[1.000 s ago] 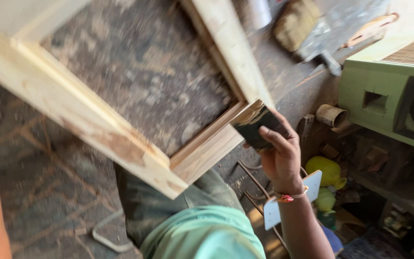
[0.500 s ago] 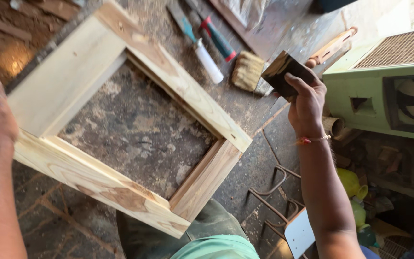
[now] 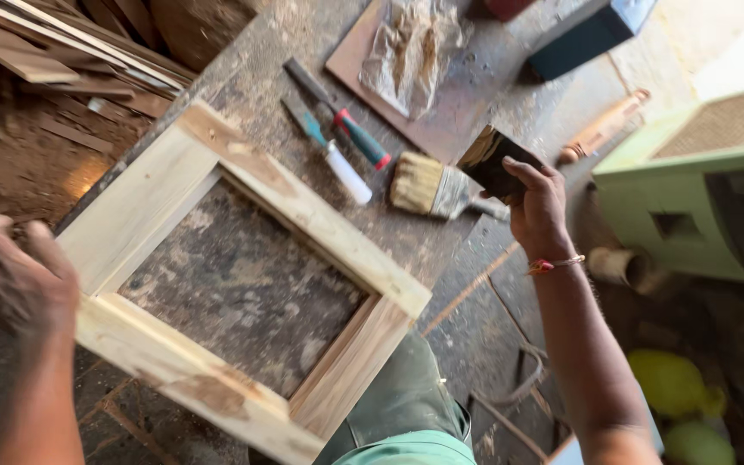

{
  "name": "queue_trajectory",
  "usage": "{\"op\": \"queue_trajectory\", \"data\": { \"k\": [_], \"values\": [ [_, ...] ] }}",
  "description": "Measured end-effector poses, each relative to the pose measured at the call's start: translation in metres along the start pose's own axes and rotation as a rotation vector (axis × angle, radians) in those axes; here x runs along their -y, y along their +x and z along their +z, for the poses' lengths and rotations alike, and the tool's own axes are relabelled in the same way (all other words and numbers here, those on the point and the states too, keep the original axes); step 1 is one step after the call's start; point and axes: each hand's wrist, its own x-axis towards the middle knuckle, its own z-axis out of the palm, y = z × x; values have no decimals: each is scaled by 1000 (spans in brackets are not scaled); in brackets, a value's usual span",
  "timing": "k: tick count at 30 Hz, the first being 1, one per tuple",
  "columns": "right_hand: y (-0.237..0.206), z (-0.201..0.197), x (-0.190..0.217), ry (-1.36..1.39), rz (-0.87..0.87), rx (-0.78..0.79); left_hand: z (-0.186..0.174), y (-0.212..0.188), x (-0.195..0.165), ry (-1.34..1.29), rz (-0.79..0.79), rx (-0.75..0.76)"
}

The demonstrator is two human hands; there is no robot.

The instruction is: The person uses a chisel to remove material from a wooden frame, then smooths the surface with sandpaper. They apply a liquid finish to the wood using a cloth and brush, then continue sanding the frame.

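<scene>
left hand [image 3: 12,280] clamped on wood frame [image 3: 243,275] corner to steady it on tabletop [image 3: 492,319], right hand [image 3: 537,207] pinching dark folded sandpaper [image 3: 494,162] w/ fingertips above brush [image 3: 430,189], prob. for rubbing.

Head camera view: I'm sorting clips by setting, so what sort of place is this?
Most likely a woodworking shop: a bare wooden frame lies on a dusty workbench, beside chisels and a brush, with timber offcuts piled behind.

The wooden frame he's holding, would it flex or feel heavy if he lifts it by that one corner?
The wooden frame is probably stiff: thick planks joined at the corners. It likely feels light for its size, since the middle is open. Gripped by the left hand at one corner alone, it may swing or twist downward.
</scene>
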Motion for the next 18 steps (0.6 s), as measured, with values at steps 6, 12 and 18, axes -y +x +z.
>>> {"op": "queue_trajectory", "data": {
  "k": [6, 12, 18],
  "values": [
    [176, -67, 56, -412, -592, -6, -56, -22, -200, -310, 74, -35],
    [341, -62, 143, -1115, -893, 91, -43, 41, -422, -549, 328, -92],
    [402, -7, 126, -1740, -604, 76, 12, 96, -540, -540, 381, 106]
  ]
}}
